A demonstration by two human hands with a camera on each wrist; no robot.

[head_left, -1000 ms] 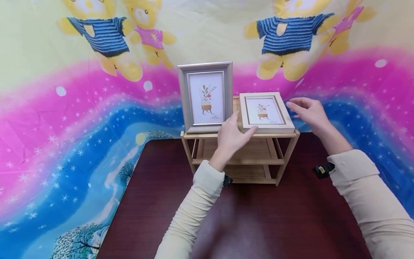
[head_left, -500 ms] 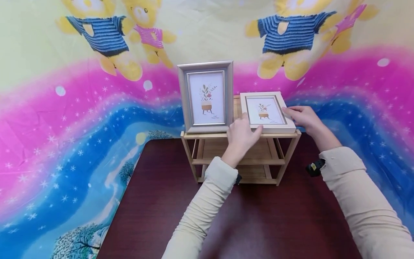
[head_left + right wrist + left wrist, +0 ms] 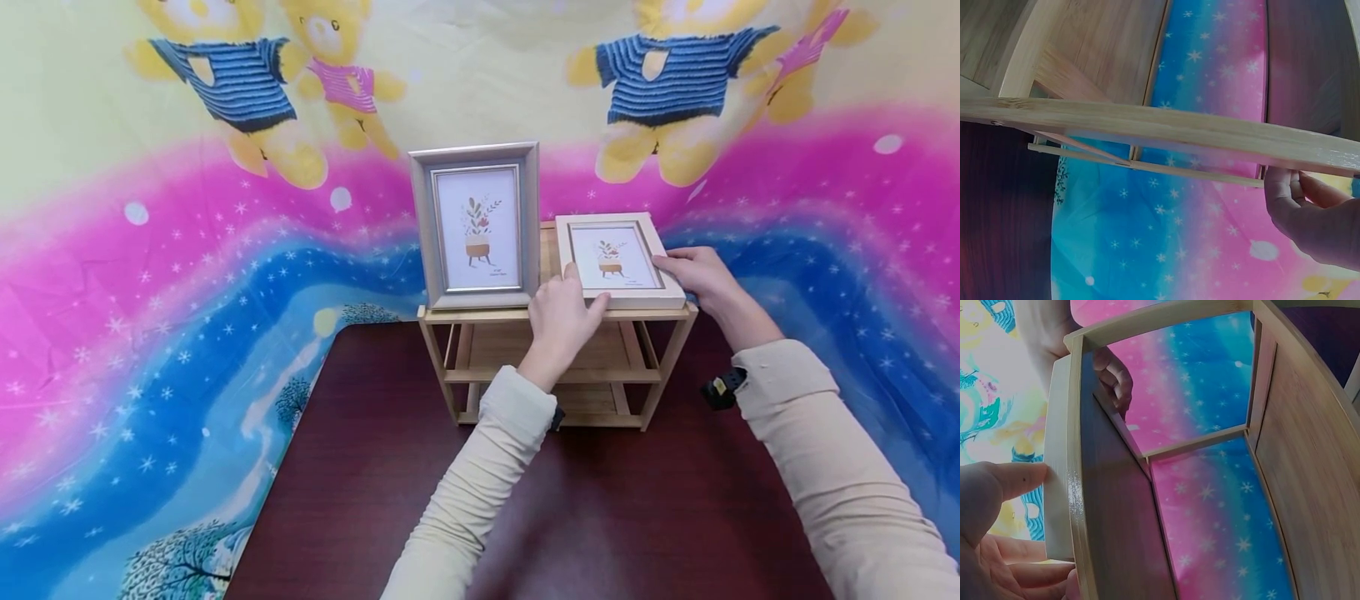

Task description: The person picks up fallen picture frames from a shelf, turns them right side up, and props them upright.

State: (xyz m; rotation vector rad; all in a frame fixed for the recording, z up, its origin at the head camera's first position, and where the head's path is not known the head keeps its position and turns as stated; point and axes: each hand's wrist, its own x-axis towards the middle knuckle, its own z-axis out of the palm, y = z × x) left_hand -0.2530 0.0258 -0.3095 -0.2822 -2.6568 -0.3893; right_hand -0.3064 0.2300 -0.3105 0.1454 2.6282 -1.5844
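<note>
A cream picture frame [image 3: 670, 287] with a potted-plant print lies face up on the top board of a small wooden shelf [image 3: 551, 375]. My left hand [image 3: 561, 321] grips its front left corner, the thumb along the front edge and the fingers at the left side. In the left wrist view the thumb presses the edge of the cream frame [image 3: 1057, 450]. My right hand [image 3: 705, 279] pinches the right side, thumb on top of the border; its fingers are partly hidden. To the left, a larger silver-grey picture frame [image 3: 422, 225] stands upright, close by my left hand.
The shelf has two lower boards and stands on a dark red table [image 3: 360, 467]. Right behind it hangs a colourful backdrop cloth [image 3: 262, 275] with bears and snowflakes. A rounded table corner [image 3: 343, 332] lies to the left.
Both hands have closed in on the cream frame: the left moved right to its front corner, the right moved left and took hold of its right side. The frames stay in place.
</note>
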